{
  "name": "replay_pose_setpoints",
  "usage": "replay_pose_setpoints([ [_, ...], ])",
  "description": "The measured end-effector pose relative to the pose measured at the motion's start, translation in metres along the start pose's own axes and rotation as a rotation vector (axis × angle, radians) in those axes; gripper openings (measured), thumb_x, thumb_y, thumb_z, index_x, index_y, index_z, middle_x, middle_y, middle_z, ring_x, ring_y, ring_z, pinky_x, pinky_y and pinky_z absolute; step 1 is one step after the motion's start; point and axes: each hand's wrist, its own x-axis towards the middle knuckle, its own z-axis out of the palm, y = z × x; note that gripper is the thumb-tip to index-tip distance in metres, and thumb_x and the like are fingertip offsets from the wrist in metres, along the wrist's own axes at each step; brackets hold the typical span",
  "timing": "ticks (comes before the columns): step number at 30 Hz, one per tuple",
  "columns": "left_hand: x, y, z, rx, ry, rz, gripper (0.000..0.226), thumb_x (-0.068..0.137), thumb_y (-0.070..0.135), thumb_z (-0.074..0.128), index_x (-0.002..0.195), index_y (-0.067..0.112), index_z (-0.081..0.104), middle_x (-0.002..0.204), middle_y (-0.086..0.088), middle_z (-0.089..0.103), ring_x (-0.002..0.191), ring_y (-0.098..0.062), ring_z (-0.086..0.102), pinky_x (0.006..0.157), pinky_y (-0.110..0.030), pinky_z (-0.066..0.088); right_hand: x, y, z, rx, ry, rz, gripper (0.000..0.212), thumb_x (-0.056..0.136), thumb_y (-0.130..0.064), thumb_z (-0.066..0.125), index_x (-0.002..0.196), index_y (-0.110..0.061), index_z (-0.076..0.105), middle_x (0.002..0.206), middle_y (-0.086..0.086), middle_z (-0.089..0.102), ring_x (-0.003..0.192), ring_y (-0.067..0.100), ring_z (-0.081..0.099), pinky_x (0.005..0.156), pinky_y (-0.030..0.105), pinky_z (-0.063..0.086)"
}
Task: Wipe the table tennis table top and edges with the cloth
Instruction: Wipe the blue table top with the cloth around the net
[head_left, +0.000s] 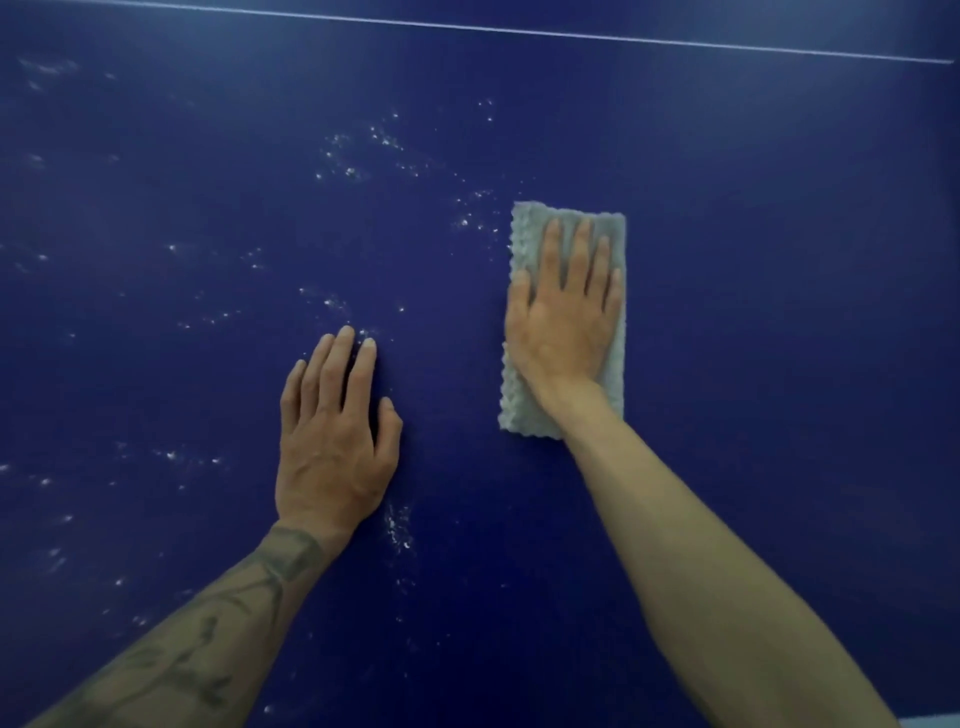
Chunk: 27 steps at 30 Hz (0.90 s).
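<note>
I press my flat right hand (563, 322) on the cloth (613, 228) (nothing gripped); left hand (335, 436) splayed, bracing. I'd sweep evenly toward the specks (353, 166) at centre-left.

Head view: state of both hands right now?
Left hand: open, flat on the dark blue table tennis table top, holding nothing.
Right hand: open, straight fingers pressing the folded pale grey cloth onto the table.
</note>
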Motion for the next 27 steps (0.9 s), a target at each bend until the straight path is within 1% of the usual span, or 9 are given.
replay_pose_setpoints([
  [4,0.000,0.000,0.000,0.004,0.003,0.006,0.058,0.105,0.028,0.042,0.158,0.005,0.039,0.167,-0.015,0.033,0.157,-0.031,0.027,0.130,-0.051,0.018,-0.043,-0.040,0.015,0.005,-0.037,-0.306,0.067,0.112,-0.045,0.024,0.171,-0.020,0.007,0.179,0.009,-0.002,0.165,0.028,-0.005,0.133,0.051,0.004],
  [7,0.001,0.000,-0.002,-0.018,0.018,0.012,0.058,0.105,0.028,0.043,0.158,0.004,0.038,0.167,-0.016,0.033,0.156,-0.033,0.029,0.130,-0.051,0.019,-0.064,-0.013,0.011,-0.010,-0.086,-0.452,0.066,0.111,-0.046,0.027,0.171,-0.022,0.013,0.179,0.005,0.002,0.166,0.024,-0.003,0.133,0.049,0.007],
  [11,0.026,-0.010,-0.005,-0.022,0.049,0.054,0.059,0.106,0.030,0.042,0.159,0.005,0.036,0.167,-0.016,0.030,0.154,-0.034,0.032,0.130,-0.049,0.018,0.002,0.019,-0.007,-0.054,-0.076,-0.211,0.067,0.111,-0.046,0.025,0.171,-0.024,0.004,0.179,0.005,-0.003,0.165,0.025,-0.005,0.133,0.049,0.004],
  [14,0.058,-0.021,-0.005,0.027,0.032,0.037,0.059,0.107,0.034,0.038,0.158,0.003,0.038,0.168,-0.018,0.028,0.155,-0.035,0.029,0.131,-0.049,0.016,0.051,-0.010,-0.011,-0.011,-0.037,-0.045,0.068,0.113,-0.045,0.023,0.171,-0.022,-0.003,0.179,0.007,-0.009,0.165,0.027,-0.008,0.133,0.050,0.000],
  [16,0.075,-0.027,-0.002,0.041,0.009,0.033,0.060,0.107,0.036,0.037,0.158,0.003,0.037,0.168,-0.018,0.027,0.156,-0.036,0.028,0.131,-0.050,0.015,0.052,-0.041,-0.004,0.016,-0.034,-0.072,0.068,0.113,-0.046,0.023,0.171,-0.021,-0.002,0.179,0.008,-0.008,0.165,0.028,-0.008,0.133,0.050,0.000],
  [18,0.082,-0.032,0.001,0.053,0.003,0.039,0.061,0.107,0.037,0.036,0.160,0.005,0.035,0.169,-0.016,0.027,0.157,-0.035,0.025,0.131,-0.051,0.015,0.026,-0.059,0.005,0.013,-0.052,-0.252,0.068,0.112,-0.046,0.026,0.171,-0.021,0.003,0.179,0.007,-0.004,0.165,0.027,-0.007,0.133,0.049,0.000],
  [21,0.085,-0.033,0.004,0.028,0.014,0.030,0.063,0.106,0.038,0.037,0.161,0.008,0.032,0.170,-0.013,0.026,0.159,-0.030,0.021,0.131,-0.051,0.015,-0.001,-0.037,0.008,-0.026,-0.069,-0.430,0.068,0.110,-0.046,0.028,0.171,-0.024,0.008,0.179,0.004,-0.001,0.165,0.024,-0.005,0.134,0.046,0.001],
  [24,0.084,-0.034,0.004,0.001,0.002,0.017,0.064,0.105,0.038,0.040,0.161,0.009,0.034,0.170,-0.011,0.026,0.160,-0.028,0.021,0.131,-0.050,0.014,0.031,-0.002,-0.003,-0.049,-0.077,-0.250,0.069,0.110,-0.047,0.025,0.171,-0.024,0.002,0.179,0.004,-0.005,0.165,0.024,-0.006,0.134,0.049,0.003],
  [27,0.084,-0.035,0.003,0.005,-0.007,0.019,0.064,0.104,0.038,0.040,0.161,0.008,0.035,0.170,-0.011,0.027,0.160,-0.028,0.021,0.131,-0.051,0.015,0.089,-0.012,-0.011,-0.047,-0.028,-0.053,0.069,0.112,-0.045,0.024,0.171,-0.022,-0.001,0.179,0.007,-0.006,0.165,0.026,-0.006,0.133,0.050,0.002],
])
